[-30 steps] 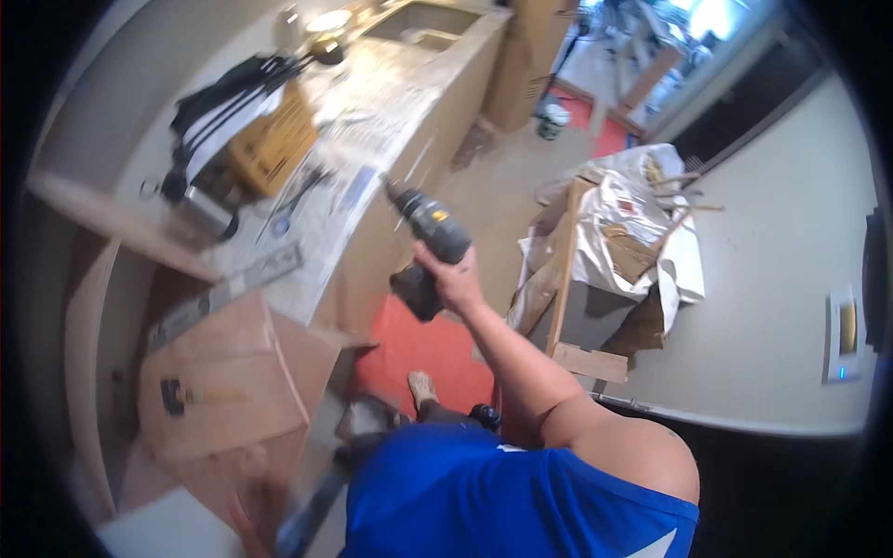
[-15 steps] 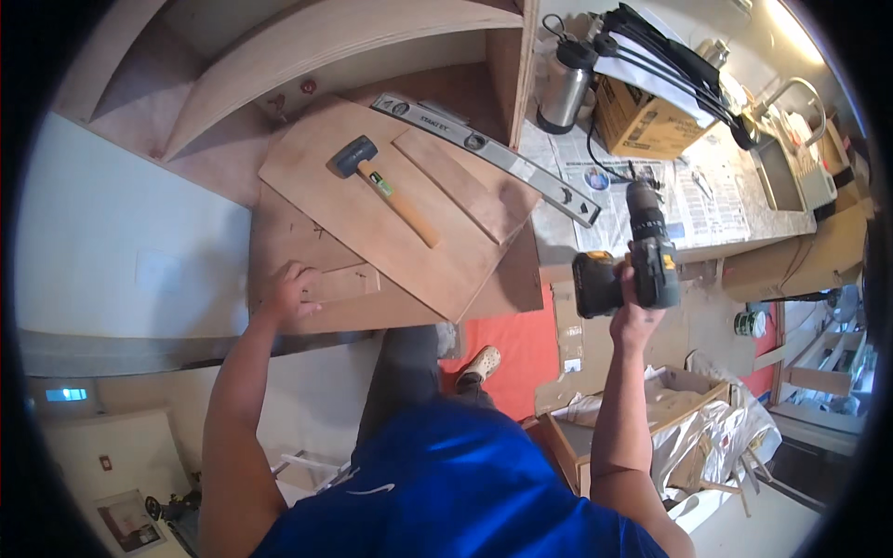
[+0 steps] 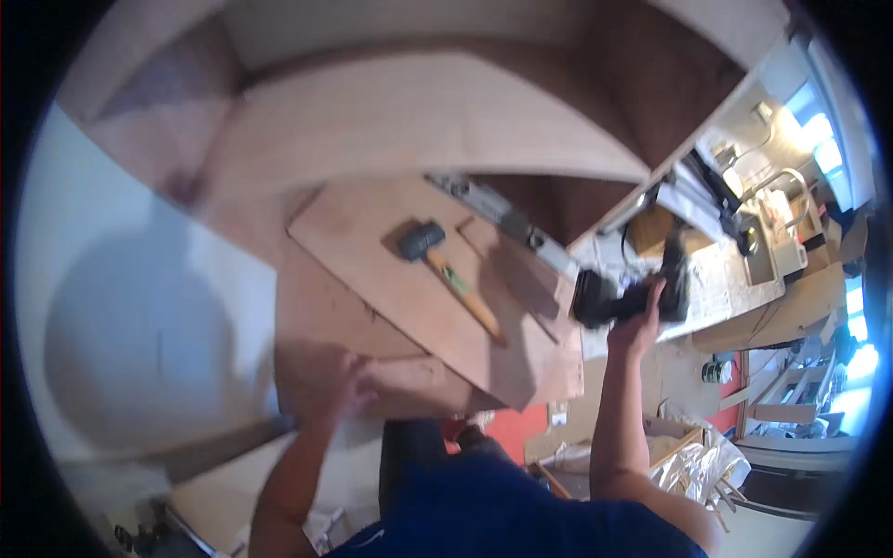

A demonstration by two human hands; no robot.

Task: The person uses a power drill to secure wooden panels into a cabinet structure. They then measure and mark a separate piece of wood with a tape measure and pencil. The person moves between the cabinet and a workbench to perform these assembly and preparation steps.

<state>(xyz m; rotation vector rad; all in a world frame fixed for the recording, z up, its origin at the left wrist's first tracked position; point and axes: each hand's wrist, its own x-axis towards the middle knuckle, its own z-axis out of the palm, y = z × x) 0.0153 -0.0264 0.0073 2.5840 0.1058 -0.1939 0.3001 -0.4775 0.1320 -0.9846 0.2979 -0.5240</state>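
- Left hand [image 3: 337,386] — blurred, lies flat on the near edge of the plywood panel [image 3: 372,270]; fingers look spread, not gripping anything. The panel is stiff and broad, probably awkward to shift with one hand; best steadied by pressing down near an edge.
- Right hand [image 3: 642,321] — fingers wrapped tight around the handle of the cordless drill [image 3: 628,296], held in the air just beyond the panel's right corner. The drill looks dense, battery-heavy at the base; hard casing, so the handle is the firm place to grip.
- Mallet [image 3: 451,276] rests loose on the panel, black head away from the person.
- Spirit level [image 3: 507,223] lies at the panel's far edge.
- Far right: countertop with sink [image 3: 767,256].
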